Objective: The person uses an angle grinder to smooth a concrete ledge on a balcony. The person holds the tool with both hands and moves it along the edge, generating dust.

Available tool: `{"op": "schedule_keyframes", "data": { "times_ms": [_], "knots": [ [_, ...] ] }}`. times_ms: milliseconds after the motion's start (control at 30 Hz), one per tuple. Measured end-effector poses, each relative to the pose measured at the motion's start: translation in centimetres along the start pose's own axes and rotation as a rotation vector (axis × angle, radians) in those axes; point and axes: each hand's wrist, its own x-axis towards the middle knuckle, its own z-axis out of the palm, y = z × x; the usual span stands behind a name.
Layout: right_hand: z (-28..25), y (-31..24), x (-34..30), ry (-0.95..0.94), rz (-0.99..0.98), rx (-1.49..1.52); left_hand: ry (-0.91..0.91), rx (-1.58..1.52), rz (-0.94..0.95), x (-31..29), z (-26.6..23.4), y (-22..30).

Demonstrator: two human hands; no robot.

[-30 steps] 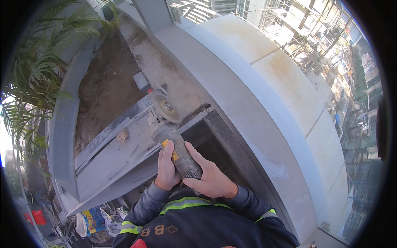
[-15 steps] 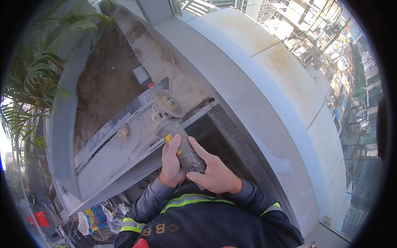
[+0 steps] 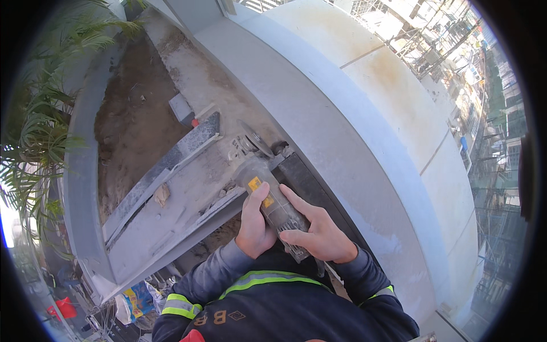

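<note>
Both of my hands wrap round a dusty angle grinder (image 3: 259, 169) with a yellow label. My left hand (image 3: 254, 227) grips the left side of its body, thumb along the label. On the right side my right hand (image 3: 322, 229) closes round the vented rear, forefinger stretched along the casing. The grinder's disc (image 3: 257, 140) points away from me and shows tilted, almost edge-on. It sits over the dusty ledge beside a dark stone edge (image 3: 307, 181); whether they touch I cannot tell.
A dark stone strip (image 3: 191, 138) lies left of the disc, with a small grey block (image 3: 181, 108) behind it. A crumpled scrap (image 3: 162, 195) rests on the ledge. Palm fronds (image 3: 45, 114) hang at left. A curved pale wall (image 3: 319, 108) runs along the right. A red bucket (image 3: 64, 308) stands lower left.
The grinder and both hands have shifted a little to the right. The disc has turned from a broad face towards me to a narrow, tilted one.
</note>
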Motion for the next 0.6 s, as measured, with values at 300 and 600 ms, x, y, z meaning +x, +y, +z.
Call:
{"op": "schedule_keyframes", "data": {
  "times_ms": [300, 600],
  "knots": [
    [-1.4, -0.1, -0.3, -0.035, 0.166, 0.233, 0.011, 0.011, -0.115, 0.2, 0.1, -0.4],
    [-1.9, 0.2, -0.1, -0.012, 0.099, 0.124, 0.063, 0.024, -0.123, 1.1, 0.6, -0.9]
  ]
}}
